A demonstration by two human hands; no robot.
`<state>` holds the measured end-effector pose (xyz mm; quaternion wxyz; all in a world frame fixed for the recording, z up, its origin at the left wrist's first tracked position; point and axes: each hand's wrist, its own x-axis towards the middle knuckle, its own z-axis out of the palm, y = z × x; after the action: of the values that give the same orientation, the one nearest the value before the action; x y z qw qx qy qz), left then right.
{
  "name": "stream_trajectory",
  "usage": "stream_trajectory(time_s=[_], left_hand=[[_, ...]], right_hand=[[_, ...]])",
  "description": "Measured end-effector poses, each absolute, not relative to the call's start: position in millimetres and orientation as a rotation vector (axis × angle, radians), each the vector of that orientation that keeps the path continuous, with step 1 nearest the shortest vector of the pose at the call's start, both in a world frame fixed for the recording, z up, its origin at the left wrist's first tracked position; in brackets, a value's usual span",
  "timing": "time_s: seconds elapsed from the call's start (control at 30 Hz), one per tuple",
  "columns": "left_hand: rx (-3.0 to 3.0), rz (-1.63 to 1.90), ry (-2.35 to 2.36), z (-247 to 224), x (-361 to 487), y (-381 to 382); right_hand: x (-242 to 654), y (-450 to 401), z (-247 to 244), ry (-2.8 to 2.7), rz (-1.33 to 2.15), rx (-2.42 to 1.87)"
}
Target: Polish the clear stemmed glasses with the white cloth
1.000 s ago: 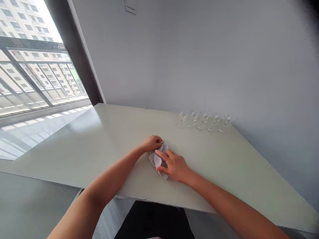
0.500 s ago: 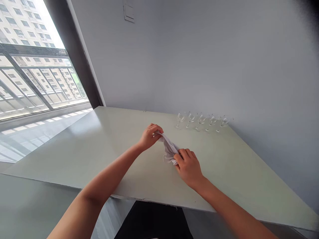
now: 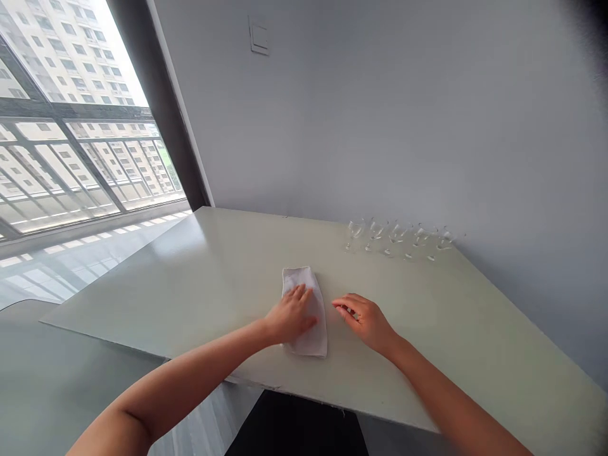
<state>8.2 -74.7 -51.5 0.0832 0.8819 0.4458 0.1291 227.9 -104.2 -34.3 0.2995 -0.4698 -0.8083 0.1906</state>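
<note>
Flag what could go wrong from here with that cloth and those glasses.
The left hand lies over the white cloth, so dragging sideways might ruck the fabric. The stemmed glasses stand close together in a row; a wide sweep of the right hand might tip one into its neighbor.

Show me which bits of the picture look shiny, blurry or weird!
All in the head view: bright daylight washes out part of the window; pale glare shines on the far left of the table; the left hand looks smeared, probably from moving; the clear glasses look faint; a dark fuzzy patch covers the top right corner.
</note>
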Motion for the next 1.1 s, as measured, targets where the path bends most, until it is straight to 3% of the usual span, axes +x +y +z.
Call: stream_trajectory(time_s=[0.23, 0.43, 0.57, 0.83, 1.1], left_hand=[[2.723, 0.218, 1.223, -78, 23, -29], [2.712, 0.08, 1.183, -71, 40, 59], [2.576, 0.034, 1.418, -71, 31, 110], [2.206, 0.11, 2.015, -65, -102, 162], [1.811, 0.113, 2.419, -56, -242, 108]], right_hand=[[232, -99, -63, -1.937, 0.832, -1.398], [231, -100, -61, -1.963, 0.869, -1.42], [235, -100, -60, -1.958, 0.896, -1.436], [242, -95, -71, -2.019, 0.88, -1.452], [238, -95, -70, -2.074, 0.79, -1.463]])
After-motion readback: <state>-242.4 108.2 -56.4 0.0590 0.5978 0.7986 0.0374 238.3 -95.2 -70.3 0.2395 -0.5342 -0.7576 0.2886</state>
